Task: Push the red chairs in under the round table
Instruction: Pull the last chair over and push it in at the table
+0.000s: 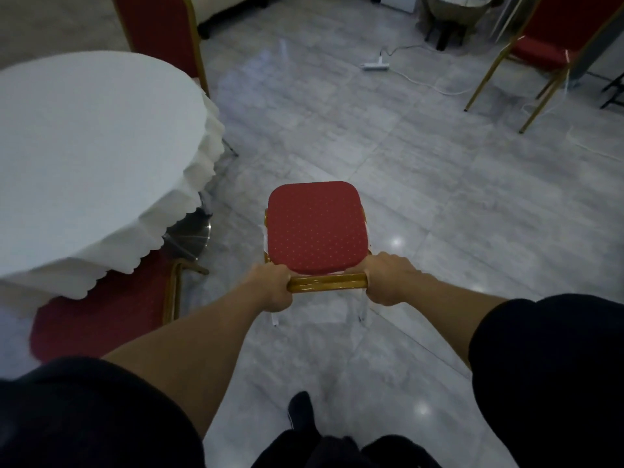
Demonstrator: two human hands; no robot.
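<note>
Both hands are on the same chair: left hand and right hand are each clamped around the gold top rail of the red chair, one at each end, with the seat pointing to 12 o'clock, away from me. This chair sits on open floor, apart from the round table, which is at about 10 o'clock under its white cloth. I read this as mid-step — chair gripped, not yet lined up with the table. Another red chair at 8 o'clock looks already tucked, its seat partly under the cloth edge; a third stands at the table's far side at 11, and a fourth is well apart at 2 o'clock. Next move, as I judge it: swing the seat toward 10 o'clock, then push straight in — watching the cloth hem and the metal table base.
</note>
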